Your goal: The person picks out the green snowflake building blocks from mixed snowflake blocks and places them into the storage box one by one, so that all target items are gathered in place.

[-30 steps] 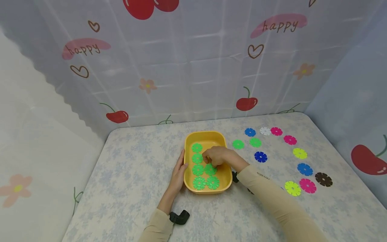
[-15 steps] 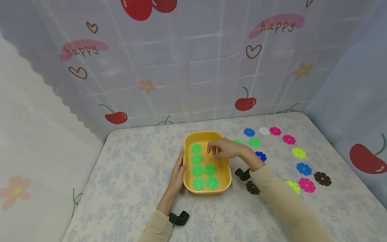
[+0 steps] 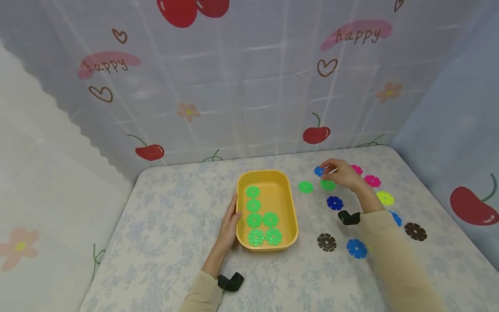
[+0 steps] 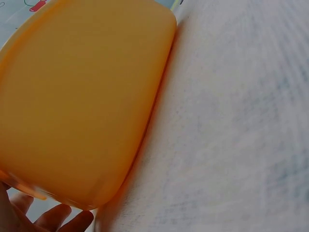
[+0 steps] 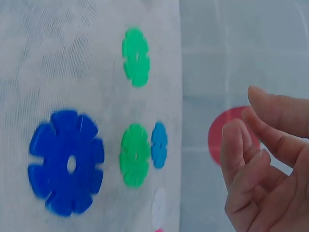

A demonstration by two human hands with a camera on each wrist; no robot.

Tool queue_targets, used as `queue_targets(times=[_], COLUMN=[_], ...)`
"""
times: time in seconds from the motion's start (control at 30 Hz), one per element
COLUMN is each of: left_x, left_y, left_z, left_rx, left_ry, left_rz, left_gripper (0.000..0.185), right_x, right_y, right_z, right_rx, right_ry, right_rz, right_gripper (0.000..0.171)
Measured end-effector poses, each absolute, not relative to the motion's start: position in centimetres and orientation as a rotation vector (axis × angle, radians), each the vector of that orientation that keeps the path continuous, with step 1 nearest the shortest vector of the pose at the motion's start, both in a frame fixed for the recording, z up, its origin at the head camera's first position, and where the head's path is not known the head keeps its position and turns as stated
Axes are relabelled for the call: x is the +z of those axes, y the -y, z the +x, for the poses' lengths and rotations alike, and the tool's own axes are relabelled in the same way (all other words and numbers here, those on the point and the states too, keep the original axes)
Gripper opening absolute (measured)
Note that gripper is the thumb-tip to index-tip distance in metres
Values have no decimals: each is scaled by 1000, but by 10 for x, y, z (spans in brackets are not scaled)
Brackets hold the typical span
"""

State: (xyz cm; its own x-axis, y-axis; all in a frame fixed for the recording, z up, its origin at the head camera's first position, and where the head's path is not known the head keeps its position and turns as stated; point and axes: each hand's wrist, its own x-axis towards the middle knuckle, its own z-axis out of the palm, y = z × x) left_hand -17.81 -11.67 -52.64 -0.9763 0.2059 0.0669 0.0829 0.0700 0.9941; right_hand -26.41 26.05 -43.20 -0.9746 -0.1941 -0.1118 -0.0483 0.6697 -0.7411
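My left hand [image 3: 227, 229] holds the left side of a yellow plastic tray [image 3: 289, 208], thumb at the rim and fingers along the outer wall. In the left wrist view, its fingers [image 4: 54, 217] lie against the tray's end. Inside the tray lie several green notched plastic discs [image 3: 254, 220], mostly in a column along the left. My right hand [image 3: 343, 174] hovers over the loose discs at the back right, nothing between its loosely bent fingers. Beneath it are a green disc [image 3: 328, 185] and a light blue disc [image 3: 319, 171], both partly covered. Another green disc [image 3: 306, 187] lies nearer the tray.
More loose discs lie right of the tray: a dark blue one [image 3: 335, 203], a brown one [image 3: 326, 242], a blue one [image 3: 356, 248], a yellow one [image 3: 385, 198] and pink ones [image 3: 372, 181]. A printed curtain [image 3: 249, 108] hangs behind the table [image 3: 175, 225].
My right hand has lifted off the discs inside the tray and moved right, out over the loose discs at the back. My left hand and the tray have stayed put.
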Motion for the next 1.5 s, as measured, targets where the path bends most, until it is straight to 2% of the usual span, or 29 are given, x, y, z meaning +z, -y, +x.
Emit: queue_targets(times=[0.47,0.9,1.5], left_x=[-528,-528,-529], left_y=[116,116,117], left_z=[-178,-178,-179], left_rx=[2061,2062,2057], left_ry=[-2230,-2226,-2223], left_rz=[298,304,306], left_gripper=[56,56,56], right_x=[-462,-485,-491], right_y=[-289,-298,-286], right_z=[-274,-281,-279], right_rx=[-1223,-1184,-1036], right_ry=[-2628,-2540,-2730], right_rz=[224,224,185], right_gripper=[56,65,47])
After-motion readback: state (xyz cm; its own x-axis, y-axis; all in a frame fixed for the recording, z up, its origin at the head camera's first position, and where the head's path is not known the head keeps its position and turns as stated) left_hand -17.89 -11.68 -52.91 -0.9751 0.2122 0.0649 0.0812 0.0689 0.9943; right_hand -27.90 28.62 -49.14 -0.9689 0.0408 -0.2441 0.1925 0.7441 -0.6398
